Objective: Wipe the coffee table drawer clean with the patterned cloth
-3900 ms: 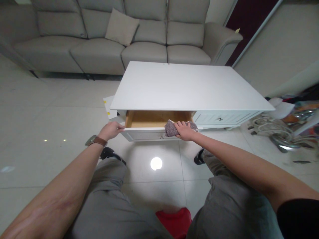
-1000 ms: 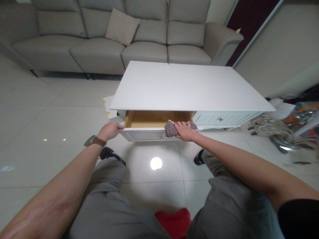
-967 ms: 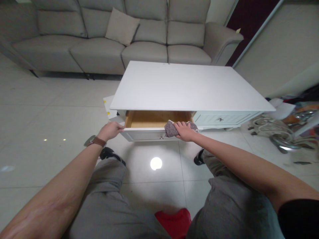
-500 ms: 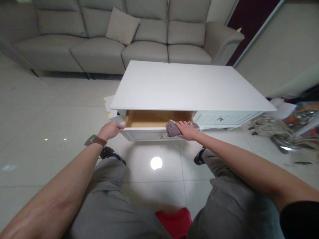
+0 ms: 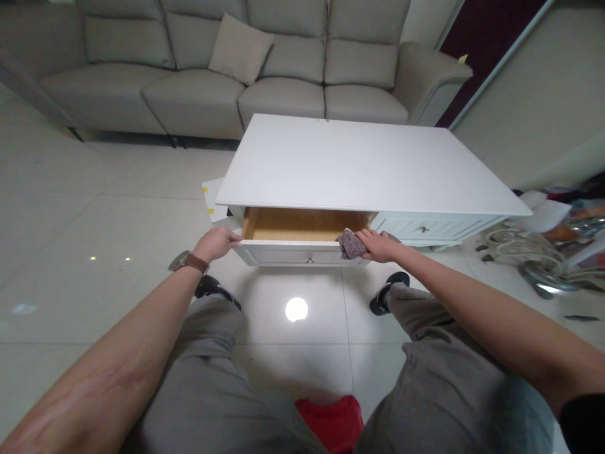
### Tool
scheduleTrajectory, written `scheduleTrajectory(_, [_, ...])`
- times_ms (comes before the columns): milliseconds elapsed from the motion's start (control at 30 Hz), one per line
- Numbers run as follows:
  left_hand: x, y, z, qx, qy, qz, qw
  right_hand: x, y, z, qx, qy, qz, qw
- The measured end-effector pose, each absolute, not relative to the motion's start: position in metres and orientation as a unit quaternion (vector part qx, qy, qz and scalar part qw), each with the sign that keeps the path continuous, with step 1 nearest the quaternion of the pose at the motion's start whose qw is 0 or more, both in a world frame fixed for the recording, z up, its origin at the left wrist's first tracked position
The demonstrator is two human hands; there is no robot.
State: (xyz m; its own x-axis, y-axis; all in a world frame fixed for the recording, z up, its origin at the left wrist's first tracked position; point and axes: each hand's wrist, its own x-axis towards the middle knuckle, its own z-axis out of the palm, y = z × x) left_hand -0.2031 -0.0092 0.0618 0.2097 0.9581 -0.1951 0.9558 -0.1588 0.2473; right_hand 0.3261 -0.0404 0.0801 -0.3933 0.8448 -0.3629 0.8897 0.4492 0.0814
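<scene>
A white coffee table (image 5: 368, 164) stands before me with its left drawer (image 5: 283, 253) pulled out, baring a wooden inside. My left hand (image 5: 216, 244) grips the left end of the drawer front, thumb over the top edge. At the other end of that front, my right hand (image 5: 379, 245) is closed on a grey-brown cloth (image 5: 352, 244), which lies over the top edge. Part of the cloth is hidden under the fingers. A small metal knob (image 5: 310, 260) sits in the middle of the drawer front.
Behind the table runs a grey sofa (image 5: 283, 101) with a beige cushion (image 5: 240, 49). The right drawer (image 5: 423, 229) is closed. A red plastic object (image 5: 333, 422) lies on the floor between my legs. Metal stands and clutter (image 5: 543, 271) are at the right.
My right hand and the cloth have slid right along the drawer's top edge to its right corner. The left hand keeps its hold at the left end. The view has shifted slightly.
</scene>
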Motion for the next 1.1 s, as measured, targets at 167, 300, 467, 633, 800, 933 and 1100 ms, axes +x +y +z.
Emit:
scheduleTrajectory(167, [-0.199, -0.012, 0.065, 0.754, 0.635, 0.01, 0.165, 0.27, -0.038, 0.078, 0.486, 0.86, -0.034, 0.155])
scheduleTrajectory(300, [-0.194, -0.015, 0.068, 0.76, 0.632, 0.0, 0.152, 0.209, -0.045, 0.077, 0.464, 0.877, 0.013, 0.127])
scheduleTrajectory(467, [-0.198, -0.014, 0.066, 0.758, 0.619, 0.039, 0.203, 0.137, -0.057, 0.07, 0.456, 0.884, 0.068, 0.082])
scheduleTrajectory(633, [-0.223, -0.017, 0.062, 0.697, 0.649, 0.158, 0.26, 0.072, -0.056, 0.064, 0.447, 0.891, 0.072, 0.043])
scheduleTrajectory(800, [-0.24, -0.034, 0.068, 0.636, 0.728, 0.175, 0.186, 0.001, -0.047, 0.061, 0.403, 0.913, 0.061, 0.0])
scheduleTrajectory(933, [-0.245, -0.05, 0.074, 0.6, 0.771, 0.159, 0.146, -0.048, -0.042, 0.058, 0.318, 0.943, 0.103, 0.008])
scheduleTrajectory(1100, [-0.254, -0.062, 0.078, 0.58, 0.79, 0.152, 0.126, -0.089, -0.041, 0.05, 0.197, 0.938, 0.246, 0.144])
